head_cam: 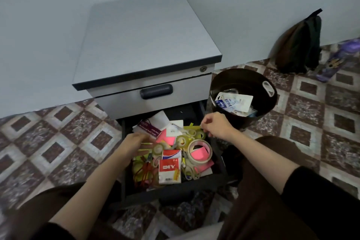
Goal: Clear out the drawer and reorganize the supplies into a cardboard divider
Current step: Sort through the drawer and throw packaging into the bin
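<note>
Drawer is the lower one of the cabinet, pulled far out so both arms can get in from above. I'm low on the floor with my knees on either side of it. It's still crammed: big tape roll, smaller rolls, pink notes, DIY packet and rubber bands, all piled loose. Clearing has barely started, I'd say.

My left hand reaches into the left side, fingers fairly straight and spread on the papers beside the maroon packet. It's sorting through them, not gripping.

My right hand hovers over the back right corner with the fingers curled in and the thumb against the forefinger. It's blurred, so I can't tell if something small is pinched there.

Bin stands just beside the drawer on the right with packaging already in it, near enough for junk to go straight across. Cardboard divider isn't in view.
</note>
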{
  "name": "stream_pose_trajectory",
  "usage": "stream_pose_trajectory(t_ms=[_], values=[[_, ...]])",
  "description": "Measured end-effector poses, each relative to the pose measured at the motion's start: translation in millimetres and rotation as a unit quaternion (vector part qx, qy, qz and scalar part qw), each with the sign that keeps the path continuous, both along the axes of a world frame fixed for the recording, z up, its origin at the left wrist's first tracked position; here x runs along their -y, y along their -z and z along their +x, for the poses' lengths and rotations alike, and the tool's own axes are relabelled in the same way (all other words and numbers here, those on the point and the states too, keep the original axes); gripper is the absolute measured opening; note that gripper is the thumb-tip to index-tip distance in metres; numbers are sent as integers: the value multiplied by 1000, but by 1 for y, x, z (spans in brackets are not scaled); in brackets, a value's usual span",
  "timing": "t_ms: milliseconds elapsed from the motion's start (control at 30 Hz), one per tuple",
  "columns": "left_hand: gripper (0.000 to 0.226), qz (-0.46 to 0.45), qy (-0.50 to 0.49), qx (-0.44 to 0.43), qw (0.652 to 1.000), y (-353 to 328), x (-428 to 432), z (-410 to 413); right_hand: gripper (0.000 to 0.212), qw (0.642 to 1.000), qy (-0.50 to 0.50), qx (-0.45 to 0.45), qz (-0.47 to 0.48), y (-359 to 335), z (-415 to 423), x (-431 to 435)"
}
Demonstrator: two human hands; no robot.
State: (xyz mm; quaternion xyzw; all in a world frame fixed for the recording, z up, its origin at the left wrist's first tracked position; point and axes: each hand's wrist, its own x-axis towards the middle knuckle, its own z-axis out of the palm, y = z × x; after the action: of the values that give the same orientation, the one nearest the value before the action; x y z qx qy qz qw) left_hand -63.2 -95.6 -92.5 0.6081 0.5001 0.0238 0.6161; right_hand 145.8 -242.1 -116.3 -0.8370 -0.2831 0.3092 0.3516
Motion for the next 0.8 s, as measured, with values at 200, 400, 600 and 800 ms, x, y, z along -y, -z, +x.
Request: stream_pose_trajectory(t_ms=[200, 400, 600, 800], values=[[19, -17, -58, -7, 998, 24, -22, -32, 34, 999, -21, 18, -26, 24, -20, -15], [17, -16, -66, -30, 997, 46, -42, -38, 11, 997, -53, 13, -62, 50, -39, -42], [17, -26, -51, -38, 998, 65, -50, -32, 23, 981, -132, -26, -140, 72, -62, -61], [17, -26, -42, -31, 998, 76, -65, -29, 103, 933, -281, 45, -220, 92, -84, -72]])
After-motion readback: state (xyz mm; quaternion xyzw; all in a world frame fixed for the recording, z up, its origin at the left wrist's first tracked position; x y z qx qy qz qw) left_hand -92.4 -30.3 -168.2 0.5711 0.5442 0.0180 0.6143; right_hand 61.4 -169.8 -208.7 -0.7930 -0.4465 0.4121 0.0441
